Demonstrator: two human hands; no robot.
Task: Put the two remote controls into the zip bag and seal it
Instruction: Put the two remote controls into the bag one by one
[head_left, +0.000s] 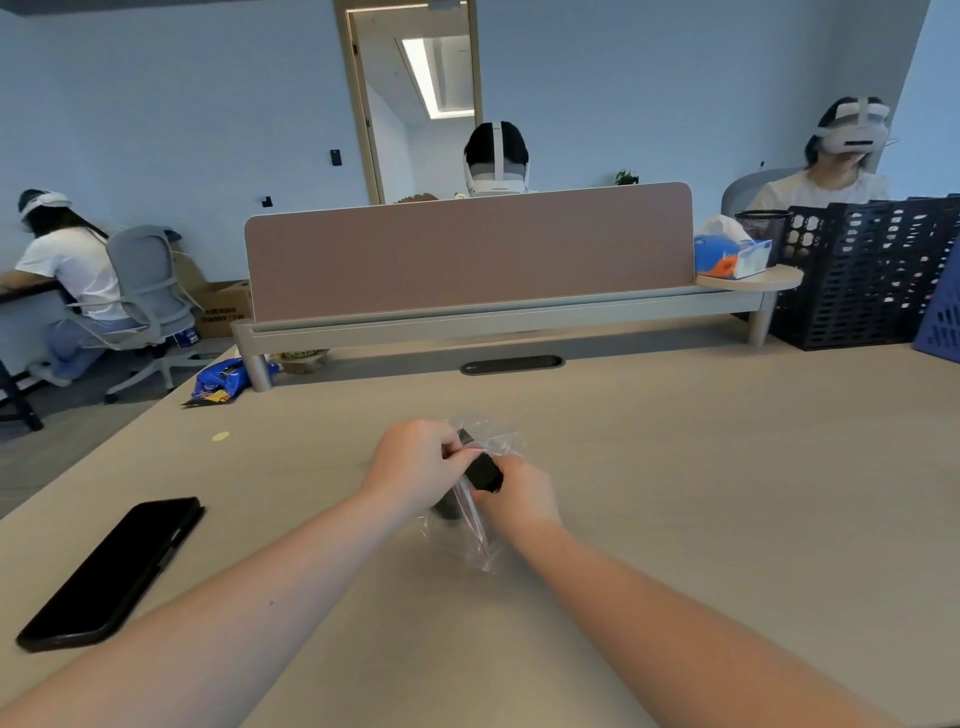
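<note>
A clear zip bag (480, 540) with a red seal line lies in the middle of the table, held between both hands. My left hand (415, 467) pinches the bag's upper edge near the seal. My right hand (519, 493) grips a black remote control (483, 470) at the bag's mouth, partly under the plastic. A second dark shape (448, 506), probably the other remote, shows inside the bag under my left hand. How much of the seal is closed cannot be told.
A black phone (111, 571) lies on the table at the left. A snack packet (221, 382) sits at the far left edge, a desk divider (467, 249) stands at the back, black and blue crates (872, 270) stand far right. Other people sit beyond.
</note>
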